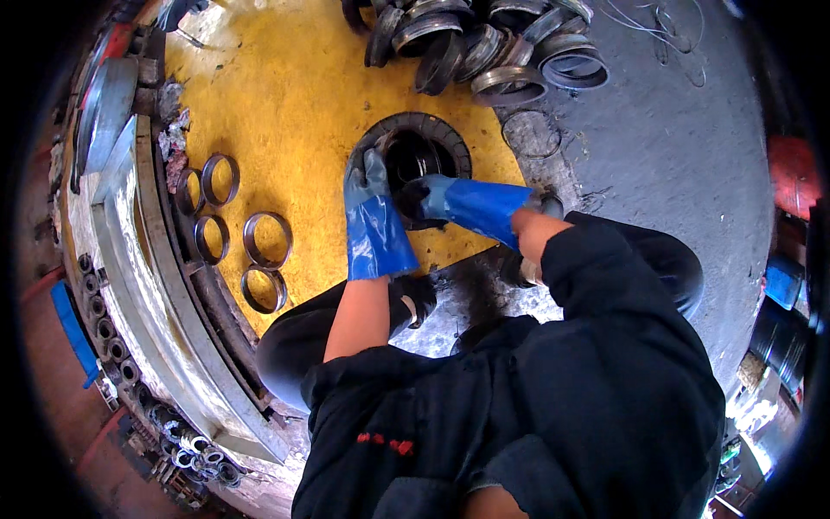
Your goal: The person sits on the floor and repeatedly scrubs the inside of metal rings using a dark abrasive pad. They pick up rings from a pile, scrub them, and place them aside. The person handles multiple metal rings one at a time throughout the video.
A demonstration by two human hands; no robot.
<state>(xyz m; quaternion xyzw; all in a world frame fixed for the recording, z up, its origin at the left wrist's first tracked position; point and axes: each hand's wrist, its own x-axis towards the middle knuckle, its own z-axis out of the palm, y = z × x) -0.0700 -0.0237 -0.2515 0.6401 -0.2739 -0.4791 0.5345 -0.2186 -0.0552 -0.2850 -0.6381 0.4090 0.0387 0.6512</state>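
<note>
A round black tub-like vessel (458,143) with a thick, segmented rim stands on the yellow floor plate in front of me. Shiny curved edges show in its dark inside. My left hand (370,176), in a long blue rubber glove, is closed on the left side of a dark metal ring (391,141) at the mouth. From the right, my right hand (424,198), gloved alike and blackened at the fingers, reaches over the near side with its fingers curled round the ring's near edge. The fingertips of both hands are partly hidden.
Several loose metal rings (267,240) lie to the left on the yellow plate (285,104). A heap of larger metal rings (510,85) is at the far side. Long metal beams (156,285) edge the left. Wire (666,35) lies at the far right on grey floor (674,130).
</note>
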